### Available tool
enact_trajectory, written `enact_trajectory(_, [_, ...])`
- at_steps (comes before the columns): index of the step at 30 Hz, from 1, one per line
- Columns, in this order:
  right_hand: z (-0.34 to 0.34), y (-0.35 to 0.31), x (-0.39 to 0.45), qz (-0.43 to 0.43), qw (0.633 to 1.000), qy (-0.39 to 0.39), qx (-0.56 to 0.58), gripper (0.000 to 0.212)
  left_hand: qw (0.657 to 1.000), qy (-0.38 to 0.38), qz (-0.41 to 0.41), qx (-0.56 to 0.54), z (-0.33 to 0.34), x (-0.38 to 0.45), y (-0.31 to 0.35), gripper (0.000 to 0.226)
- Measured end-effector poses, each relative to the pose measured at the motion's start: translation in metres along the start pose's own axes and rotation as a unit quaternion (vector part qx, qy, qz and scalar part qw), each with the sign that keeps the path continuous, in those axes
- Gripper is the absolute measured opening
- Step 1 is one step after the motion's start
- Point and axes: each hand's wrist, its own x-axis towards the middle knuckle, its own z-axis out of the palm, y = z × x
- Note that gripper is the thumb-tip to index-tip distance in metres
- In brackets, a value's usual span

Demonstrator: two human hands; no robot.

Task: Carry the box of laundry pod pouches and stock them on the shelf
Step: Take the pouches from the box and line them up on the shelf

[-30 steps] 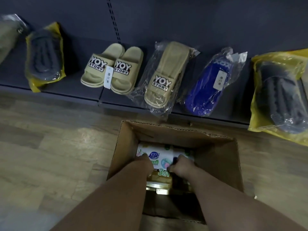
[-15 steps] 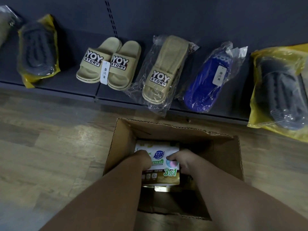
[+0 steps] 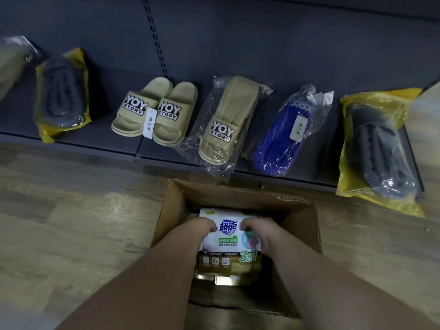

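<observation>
Matt cardboard box (image 3: 307, 225), glossy pouch (image 3: 228, 244), wood-look floor (image 3: 71, 222)

Open cardboard box (image 3: 307, 225) on wood-look floor (image 3: 71, 222), just before a low dark shelf (image 3: 100, 136). Inside it, a white-and-gold laundry pod pouch (image 3: 228, 246), gripped at its top edge by the left hand (image 3: 202, 228) and right hand (image 3: 258, 228). On the shelf: unwrapped beige "YOY STORY" slippers (image 3: 154, 110), a bagged beige slipper (image 3: 226, 125), bagged blue slippers (image 3: 285, 132), and two yellow-bagged dark pairs (image 3: 62, 91) (image 3: 378, 148).
</observation>
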Motion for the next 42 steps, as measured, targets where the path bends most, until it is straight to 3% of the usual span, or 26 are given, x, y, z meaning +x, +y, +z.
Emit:
enact_trajectory(6, [-0.009,-0.010,-0.035,-0.032,0.998,-0.003,0.056,0.013,0.995,0.067,0.035,-0.066,-0.010,-0.046,0.020,0.056])
enact_trajectory(13, [-0.033,-0.031,-0.096,-0.107,0.975,-0.067,0.181,0.053,0.962,0.141,0.183,-0.143,-0.023,-0.133,0.045,0.023])
enact_trajectory(16, [-0.047,-0.050,-0.130,-0.158,0.961,-0.091,0.210,0.040,0.937,0.155,0.273,-0.155,-0.031,-0.171,0.061,0.015])
enact_trajectory(18, [-0.059,-0.065,-0.154,-0.209,0.946,-0.099,0.226,0.031,0.913,0.168,0.338,-0.159,-0.038,-0.198,0.076,0.015])
enact_trajectory(23, [-0.111,-0.123,-0.225,-0.407,0.883,-0.078,0.222,0.034,0.852,0.162,0.460,-0.190,-0.055,-0.270,0.144,0.012])
enact_trajectory(28, [-0.195,-0.187,-0.302,-0.569,0.799,0.009,0.194,0.043,0.754,0.116,0.603,-0.232,-0.052,-0.346,0.229,0.021])
enact_trajectory(31, [-0.245,-0.207,-0.330,-0.624,0.766,0.065,0.139,0.041,0.699,0.063,0.665,-0.257,-0.034,-0.381,0.277,0.024])
enact_trajectory(34, [-0.304,-0.221,-0.340,-0.644,0.745,0.130,0.116,0.040,0.668,0.044,0.709,-0.222,-0.003,-0.404,0.320,0.025])
enact_trajectory(38, [-0.383,-0.235,-0.340,-0.650,0.729,0.177,0.120,0.054,0.661,0.027,0.734,-0.150,0.041,-0.413,0.363,0.025])
enact_trajectory(42, [-0.441,-0.239,-0.323,-0.626,0.745,0.184,0.141,0.039,0.703,0.129,0.698,-0.038,0.061,-0.382,0.386,0.024])
